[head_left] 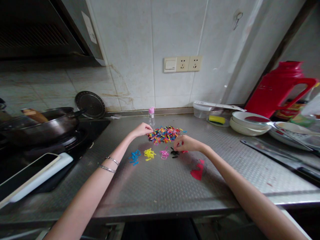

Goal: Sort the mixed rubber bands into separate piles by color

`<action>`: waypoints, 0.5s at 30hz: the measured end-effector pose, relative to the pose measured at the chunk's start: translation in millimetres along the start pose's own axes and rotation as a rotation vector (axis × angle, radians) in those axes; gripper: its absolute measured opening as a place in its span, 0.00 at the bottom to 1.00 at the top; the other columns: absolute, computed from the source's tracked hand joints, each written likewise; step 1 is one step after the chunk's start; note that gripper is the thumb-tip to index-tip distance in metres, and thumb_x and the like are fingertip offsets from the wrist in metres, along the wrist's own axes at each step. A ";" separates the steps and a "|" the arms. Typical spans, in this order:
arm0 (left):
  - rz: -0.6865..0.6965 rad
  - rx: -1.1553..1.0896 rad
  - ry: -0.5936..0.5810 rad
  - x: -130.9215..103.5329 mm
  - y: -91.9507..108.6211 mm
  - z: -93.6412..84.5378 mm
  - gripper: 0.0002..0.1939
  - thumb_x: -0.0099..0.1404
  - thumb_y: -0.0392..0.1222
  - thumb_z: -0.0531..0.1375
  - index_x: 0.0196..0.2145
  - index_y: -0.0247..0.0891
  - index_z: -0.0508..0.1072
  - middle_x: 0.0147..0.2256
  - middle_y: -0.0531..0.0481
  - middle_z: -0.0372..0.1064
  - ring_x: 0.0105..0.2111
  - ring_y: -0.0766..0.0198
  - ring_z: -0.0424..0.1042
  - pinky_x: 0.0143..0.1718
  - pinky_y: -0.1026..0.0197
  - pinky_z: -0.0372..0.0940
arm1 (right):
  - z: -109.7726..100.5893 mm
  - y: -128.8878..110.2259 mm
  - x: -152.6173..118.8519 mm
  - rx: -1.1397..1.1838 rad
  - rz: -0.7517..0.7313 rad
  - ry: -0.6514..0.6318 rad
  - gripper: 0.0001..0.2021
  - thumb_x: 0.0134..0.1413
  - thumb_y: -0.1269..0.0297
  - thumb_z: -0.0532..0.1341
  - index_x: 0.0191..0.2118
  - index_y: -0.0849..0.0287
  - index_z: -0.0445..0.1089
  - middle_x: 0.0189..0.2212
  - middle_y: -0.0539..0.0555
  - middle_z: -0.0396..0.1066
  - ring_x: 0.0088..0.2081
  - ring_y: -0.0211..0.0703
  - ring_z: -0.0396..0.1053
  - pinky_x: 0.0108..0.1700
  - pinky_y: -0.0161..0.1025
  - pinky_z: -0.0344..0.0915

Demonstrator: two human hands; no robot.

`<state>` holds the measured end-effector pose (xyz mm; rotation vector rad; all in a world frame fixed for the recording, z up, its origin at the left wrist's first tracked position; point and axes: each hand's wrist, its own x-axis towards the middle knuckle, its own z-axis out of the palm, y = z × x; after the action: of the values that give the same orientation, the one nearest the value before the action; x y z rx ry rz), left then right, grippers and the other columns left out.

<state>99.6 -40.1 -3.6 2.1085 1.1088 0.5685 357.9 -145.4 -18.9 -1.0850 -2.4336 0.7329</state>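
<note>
A mixed heap of small, colourful rubber bands [165,134] lies on the metal counter. My left hand [143,130] reaches the heap's left edge, its fingertips pinched together; whatever is between them is too small to make out. In front of the heap are separate little piles of blue bands [135,156], yellow bands [149,154], pink bands [164,153] and black bands [174,153]. My right hand [187,144] hovers by the black pile with thumb and fingers curled into a pinch, their contents unclear. It partly hides some red bands [184,152].
Behind the heap stands a small clear bottle with a pink top [151,113]. A torn red plastic piece [198,170] lies nearer me. At left are a pan [50,126] and a phone-like device [32,176]; at right, bowls [247,128], a knife [275,156] and a red thermos [277,88].
</note>
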 end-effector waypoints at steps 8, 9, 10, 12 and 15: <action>-0.033 0.134 -0.129 -7.1 -6.2 -30.3 0.13 0.48 0.44 0.59 0.28 0.31 0.75 0.18 0.52 0.64 0.17 0.72 0.56 0.19 0.68 0.50 | -7.3 -1.5 -3.2 -0.027 0.029 0.116 0.08 0.44 0.67 0.56 0.26 0.63 0.72 0.25 0.51 0.72 0.28 0.35 0.66 0.31 0.30 0.60; -0.040 0.156 -0.137 -7.9 -7.9 -33.5 0.13 0.47 0.44 0.60 0.27 0.31 0.75 0.18 0.52 0.64 0.17 0.72 0.56 0.19 0.68 0.50 | -8.4 0.1 -3.5 -0.046 0.038 0.152 0.08 0.44 0.68 0.56 0.26 0.63 0.72 0.25 0.50 0.71 0.27 0.35 0.66 0.31 0.30 0.59; -0.048 0.179 -0.146 -8.6 -9.7 -35.7 0.12 0.47 0.43 0.60 0.27 0.31 0.75 0.18 0.52 0.65 0.17 0.72 0.56 0.19 0.68 0.50 | -9.3 2.3 -3.9 -0.064 0.053 0.188 0.08 0.45 0.68 0.55 0.27 0.63 0.72 0.25 0.50 0.71 0.27 0.35 0.66 0.31 0.30 0.59; -0.068 0.227 -0.167 -9.0 -13.1 -36.2 0.12 0.45 0.42 0.60 0.26 0.31 0.75 0.18 0.52 0.65 0.17 0.72 0.56 0.20 0.67 0.50 | -10.4 7.8 -4.7 -0.087 0.085 0.253 0.09 0.45 0.67 0.55 0.27 0.63 0.72 0.25 0.50 0.72 0.27 0.35 0.66 0.31 0.30 0.59; -0.079 0.260 -0.234 -8.4 -14.8 -28.9 0.10 0.44 0.40 0.61 0.24 0.32 0.75 0.18 0.53 0.65 0.18 0.72 0.57 0.21 0.67 0.51 | -10.1 17.6 -5.6 -0.092 0.112 0.324 0.10 0.46 0.65 0.55 0.26 0.62 0.72 0.26 0.50 0.72 0.28 0.36 0.67 0.32 0.30 0.59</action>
<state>68.5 -30.6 4.5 2.2696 1.1740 0.1390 376.8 -136.6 -22.0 -1.2743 -2.1629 0.4397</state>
